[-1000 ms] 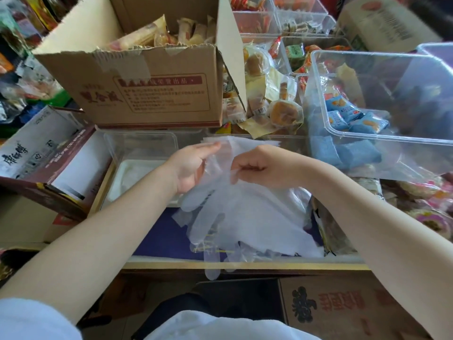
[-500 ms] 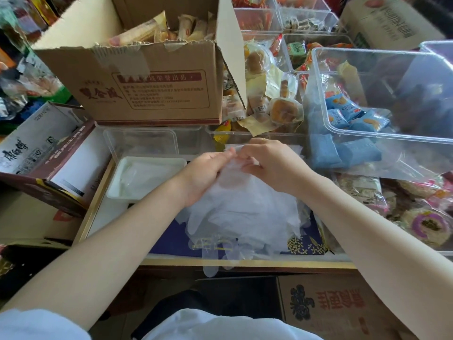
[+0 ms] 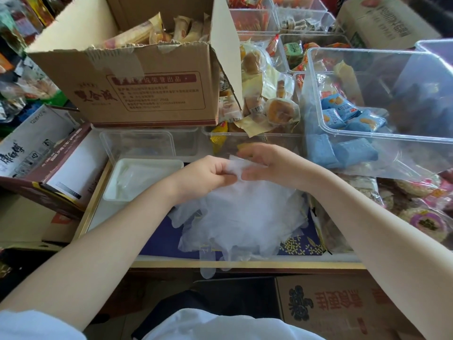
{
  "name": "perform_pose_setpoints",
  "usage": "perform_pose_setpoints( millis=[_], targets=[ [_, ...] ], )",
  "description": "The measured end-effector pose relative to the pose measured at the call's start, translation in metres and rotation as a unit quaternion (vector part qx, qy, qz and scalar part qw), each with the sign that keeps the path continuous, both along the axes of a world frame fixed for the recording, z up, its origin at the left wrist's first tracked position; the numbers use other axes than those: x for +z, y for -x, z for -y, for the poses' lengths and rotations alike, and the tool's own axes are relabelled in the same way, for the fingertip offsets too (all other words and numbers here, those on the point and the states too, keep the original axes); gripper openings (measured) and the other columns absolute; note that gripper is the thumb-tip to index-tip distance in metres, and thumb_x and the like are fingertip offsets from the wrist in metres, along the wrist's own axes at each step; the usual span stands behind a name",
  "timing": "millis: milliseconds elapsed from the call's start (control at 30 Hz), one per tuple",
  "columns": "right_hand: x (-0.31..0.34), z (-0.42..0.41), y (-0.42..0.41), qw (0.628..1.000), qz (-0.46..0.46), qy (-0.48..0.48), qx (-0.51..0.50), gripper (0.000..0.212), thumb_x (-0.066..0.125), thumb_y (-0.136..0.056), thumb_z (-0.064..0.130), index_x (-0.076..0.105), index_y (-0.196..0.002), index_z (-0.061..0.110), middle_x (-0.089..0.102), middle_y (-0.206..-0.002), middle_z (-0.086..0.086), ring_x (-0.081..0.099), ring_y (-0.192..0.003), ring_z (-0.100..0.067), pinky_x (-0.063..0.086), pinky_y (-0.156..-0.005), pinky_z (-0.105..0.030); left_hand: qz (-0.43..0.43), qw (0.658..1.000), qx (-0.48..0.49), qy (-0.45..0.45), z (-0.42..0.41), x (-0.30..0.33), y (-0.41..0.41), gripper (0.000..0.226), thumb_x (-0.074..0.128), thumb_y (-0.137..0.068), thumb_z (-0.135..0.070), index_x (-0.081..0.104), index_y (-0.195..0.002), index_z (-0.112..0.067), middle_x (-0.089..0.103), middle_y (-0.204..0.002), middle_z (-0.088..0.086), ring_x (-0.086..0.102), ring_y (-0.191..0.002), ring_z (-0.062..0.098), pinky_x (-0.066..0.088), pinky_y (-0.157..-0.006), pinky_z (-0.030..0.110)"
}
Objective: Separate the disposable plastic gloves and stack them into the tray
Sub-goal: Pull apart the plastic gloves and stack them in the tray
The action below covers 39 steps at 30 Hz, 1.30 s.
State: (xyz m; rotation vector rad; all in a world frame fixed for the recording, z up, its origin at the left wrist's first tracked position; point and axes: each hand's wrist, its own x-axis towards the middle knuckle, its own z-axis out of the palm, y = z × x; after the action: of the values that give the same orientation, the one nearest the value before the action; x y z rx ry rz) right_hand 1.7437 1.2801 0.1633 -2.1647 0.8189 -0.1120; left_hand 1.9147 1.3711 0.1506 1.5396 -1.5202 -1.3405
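Snack boxes crowd the table where both hands, the left hand [image 3: 208,174] and the right hand [image 3: 267,165], have come together, pinching the top edge of the gloves [image 3: 245,217], still beside the white tray [image 3: 144,179], ready to peel one off.

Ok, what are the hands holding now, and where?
Both the left hand and right hand pinch the top cuff edge of the gloves.
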Motion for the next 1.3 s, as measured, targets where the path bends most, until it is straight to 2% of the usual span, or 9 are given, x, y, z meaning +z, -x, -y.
perform_pose_setpoints(
  millis=[33, 133, 300, 467, 633, 733, 933, 1100, 1300],
  targets=[
    [0.000, 0.000, 0.000, 1.000, -0.016, -0.002, 0.014, 0.010, 0.070, -0.082, 0.026, 0.061, -0.085, 0.023, 0.056, -0.080, 0.008, 0.051, -0.071, -0.006, 0.041, -0.064, -0.021, -0.001, 1.000, 0.000, 0.004, -0.001, 0.001, 0.000, 0.021, 0.053, -0.094, -0.006, 0.070, -0.102, -0.016, 0.071, -0.106, 0.001, 0.066, -0.098, 0.017, 0.047, -0.094, 0.036],
    [-0.004, 0.004, 0.002, 1.000, -0.024, 0.007, 0.009, 0.033, 0.065, -0.086, 0.018, 0.046, -0.060, 0.021, 0.043, -0.061, 0.009, 0.038, -0.055, -0.005, 0.029, -0.050, -0.016, 0.033, 0.999, 0.016, 0.011, -0.001, -0.004, -0.005, 0.013, 0.060, -0.091, -0.014, 0.066, -0.102, -0.015, 0.071, -0.104, 0.007, 0.066, -0.099, 0.022, 0.050, -0.094, 0.041],
    [-0.002, 0.010, 0.005, 0.997, -0.035, 0.067, 0.020, 0.036, 0.054, -0.093, 0.014, 0.042, -0.062, 0.025, 0.042, -0.062, 0.010, 0.038, -0.055, -0.003, 0.033, -0.052, -0.014, 0.144, 0.988, -0.019, -0.062, -0.007, -0.020, -0.028, 0.009, 0.065, -0.087, -0.022, 0.068, -0.089, -0.013, 0.070, -0.089, 0.002, 0.067, -0.084, 0.018, 0.052, -0.086, 0.034],
    [-0.009, 0.010, 0.005, 0.990, -0.050, 0.105, 0.074, 0.015, 0.049, -0.096, 0.013, 0.056, -0.082, 0.012, 0.048, -0.066, 0.012, 0.044, -0.059, -0.005, 0.033, -0.055, -0.015, 0.322, 0.927, -0.110, -0.156, -0.009, -0.018, -0.035, 0.024, 0.069, -0.083, -0.033, 0.060, -0.098, -0.016, 0.059, -0.092, -0.007, 0.056, -0.085, 0.014, 0.043, -0.077, 0.028],
    [-0.005, 0.003, -0.007, 0.984, -0.025, 0.135, 0.109, 0.014, 0.055, -0.093, 0.011, 0.055, -0.079, 0.017, 0.045, -0.064, 0.019, 0.041, -0.057, 0.004, 0.033, -0.054, -0.010, 0.077, 0.995, 0.046, -0.037, 0.000, -0.018, -0.013, 0.059, 0.069, -0.067, -0.066, 0.067, -0.097, -0.015, 0.069, -0.097, 0.013, 0.065, -0.088, 0.020, 0.049, -0.087, 0.048],
    [0.000, 0.005, -0.005, 0.994, 0.033, 0.102, 0.004, 0.012, 0.065, -0.085, 0.018, 0.068, -0.083, 0.007, 0.059, -0.067, 0.008, 0.048, -0.057, -0.002, 0.036, -0.053, -0.011, 0.007, 0.995, 0.094, 0.020, 0.000, -0.024, -0.008, 0.025, 0.067, -0.082, -0.042, 0.072, -0.089, -0.019, 0.069, -0.084, 0.014, 0.062, -0.078, 0.013, 0.051, -0.078, 0.035],
    [-0.028, 0.015, 0.029, 0.920, 0.175, -0.320, -0.143, 0.068, 0.080, -0.056, 0.059, 0.069, -0.102, 0.012, 0.062, -0.112, -0.027, 0.058, -0.102, -0.047, 0.043, -0.097, -0.052, -0.091, 0.960, 0.259, 0.059, 0.001, -0.025, -0.016, 0.013, 0.053, -0.093, -0.016, 0.063, -0.085, -0.017, 0.064, -0.070, -0.006, 0.059, -0.059, 0.000, 0.048, -0.057, 0.013],
    [-0.041, -0.009, 0.010, 0.949, 0.142, -0.241, -0.143, 0.006, 0.066, -0.086, 0.019, 0.069, -0.088, 0.014, 0.072, -0.082, -0.003, 0.068, -0.075, -0.014, 0.056, -0.075, -0.027, -0.107, 0.946, 0.301, 0.050, -0.003, -0.032, -0.023, 0.015, 0.050, -0.096, -0.014, 0.065, -0.091, -0.017, 0.066, -0.082, -0.003, 0.062, -0.071, 0.003, 0.050, -0.067, 0.014],
    [-0.039, -0.018, -0.013, 0.969, 0.094, -0.169, -0.155, 0.017, 0.058, -0.092, 0.012, 0.058, -0.076, 0.012, 0.057, -0.060, 0.002, 0.049, -0.041, -0.001, 0.041, -0.043, -0.016, -0.076, 0.962, 0.263, 0.008, -0.015, -0.034, -0.051, 0.013, 0.055, -0.092, -0.005, 0.063, -0.087, -0.014, 0.063, -0.072, -0.005, 0.059, -0.061, -0.001, 0.047, -0.061, 0.011]
  ],
)
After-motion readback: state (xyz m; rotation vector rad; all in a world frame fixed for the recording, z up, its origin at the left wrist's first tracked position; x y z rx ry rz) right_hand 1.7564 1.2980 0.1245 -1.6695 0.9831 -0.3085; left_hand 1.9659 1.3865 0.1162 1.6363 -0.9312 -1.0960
